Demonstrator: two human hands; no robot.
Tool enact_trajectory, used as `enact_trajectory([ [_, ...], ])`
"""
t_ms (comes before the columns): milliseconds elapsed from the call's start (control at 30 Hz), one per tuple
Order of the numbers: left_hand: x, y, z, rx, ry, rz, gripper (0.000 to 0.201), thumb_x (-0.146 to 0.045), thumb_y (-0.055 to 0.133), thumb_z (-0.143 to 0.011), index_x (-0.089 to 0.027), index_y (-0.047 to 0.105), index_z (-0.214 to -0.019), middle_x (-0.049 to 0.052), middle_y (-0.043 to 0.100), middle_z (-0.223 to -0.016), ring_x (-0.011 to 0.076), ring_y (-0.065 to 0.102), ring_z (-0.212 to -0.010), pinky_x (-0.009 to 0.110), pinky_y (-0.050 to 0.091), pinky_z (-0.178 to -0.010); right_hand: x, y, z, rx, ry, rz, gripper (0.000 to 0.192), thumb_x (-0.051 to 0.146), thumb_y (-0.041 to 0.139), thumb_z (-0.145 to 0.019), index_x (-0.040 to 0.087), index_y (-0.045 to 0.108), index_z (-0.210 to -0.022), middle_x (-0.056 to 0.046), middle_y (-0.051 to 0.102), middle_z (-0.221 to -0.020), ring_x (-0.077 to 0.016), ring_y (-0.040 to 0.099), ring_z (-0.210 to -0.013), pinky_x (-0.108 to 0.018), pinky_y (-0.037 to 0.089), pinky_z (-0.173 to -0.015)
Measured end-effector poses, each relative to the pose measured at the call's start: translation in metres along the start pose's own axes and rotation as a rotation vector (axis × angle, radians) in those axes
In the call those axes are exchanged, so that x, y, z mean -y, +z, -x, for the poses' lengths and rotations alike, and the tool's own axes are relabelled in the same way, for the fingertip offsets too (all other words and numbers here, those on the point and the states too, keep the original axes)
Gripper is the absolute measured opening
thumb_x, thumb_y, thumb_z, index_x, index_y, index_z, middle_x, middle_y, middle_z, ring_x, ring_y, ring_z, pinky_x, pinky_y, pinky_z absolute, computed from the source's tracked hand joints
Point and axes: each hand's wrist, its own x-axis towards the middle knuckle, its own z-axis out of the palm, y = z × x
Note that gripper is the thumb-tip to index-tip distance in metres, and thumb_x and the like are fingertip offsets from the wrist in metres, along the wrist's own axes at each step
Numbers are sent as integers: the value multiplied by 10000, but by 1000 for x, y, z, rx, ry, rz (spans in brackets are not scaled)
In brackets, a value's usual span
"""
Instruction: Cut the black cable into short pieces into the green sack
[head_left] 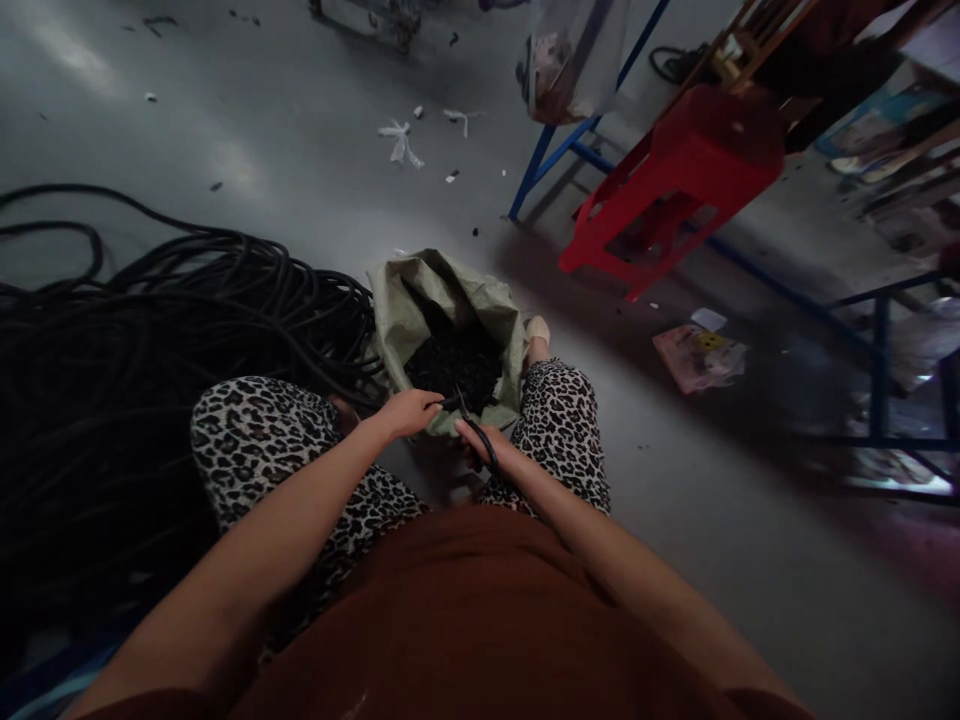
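My left hand (411, 411) is closed around a black rubber cord (450, 402), its end poking out over the mouth of a woven sack (390, 310). Black-handled scissors (486, 449) are gripped in my right hand (480, 440), with their blades (460, 402) at the cord's end. Whether the blades touch the cord is too small to tell. Many small black pieces (457, 362) lie inside the sack, which stands open between my legs. To the left spreads a large tangled heap of black cord (247, 270).
A red plastic stool (694, 150) and a blue metal frame (536, 170) stand at the upper right. A pink packet (697, 358) lies on the floor to the right. White scraps (401, 143) are scattered on the grey floor ahead.
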Motion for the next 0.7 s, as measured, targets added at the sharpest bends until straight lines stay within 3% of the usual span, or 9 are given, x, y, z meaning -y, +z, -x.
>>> enact_trajectory([
  [333,4,0,-2,27,13,38,393,-329,431,-900,-207,648,-1204,42,690,-1165,205,620,-1079,256,464,-898,-9,-1,-7,6,-108,221,565,600,388,-912,143,570,-633,-25,543,-469,-119,529,-407,-197,404,-413],
  [700,1,-9,-4,26,-17,-46,358,-318,444,-895,-211,648,-1169,58,689,-1145,213,628,-1032,269,470,-880,-7,0,-10,-60,32,94,585,680,384,-870,161,547,-655,-15,490,-437,-131,491,-338,-225,393,-338],
])
